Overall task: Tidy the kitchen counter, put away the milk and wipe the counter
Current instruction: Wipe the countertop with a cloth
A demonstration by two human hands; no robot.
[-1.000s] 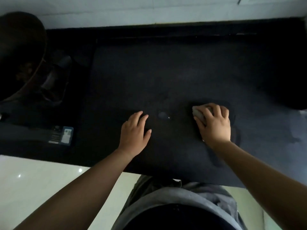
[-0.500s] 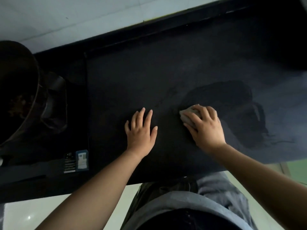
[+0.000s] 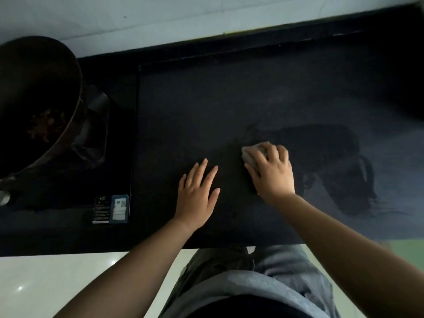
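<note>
Cloth (image 3: pixel 251 152) slid left under closed right grip (image 3: pixel 270 171); left hand (image 3: pixel 197 193) flat, open.

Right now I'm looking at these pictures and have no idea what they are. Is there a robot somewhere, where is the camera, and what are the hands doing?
There is no robot. A person wears one wide-angle camera on the head, looking down at their own arms. The dark surface is a kitchen counter. The left hand lies flat and open on it, holding nothing. The right hand presses a small pale cloth or sponge onto the counter; a darker wet patch lies to the right of it. At far left a dark wok with food scraps inside sits on a stove. No milk is in view.
</note>
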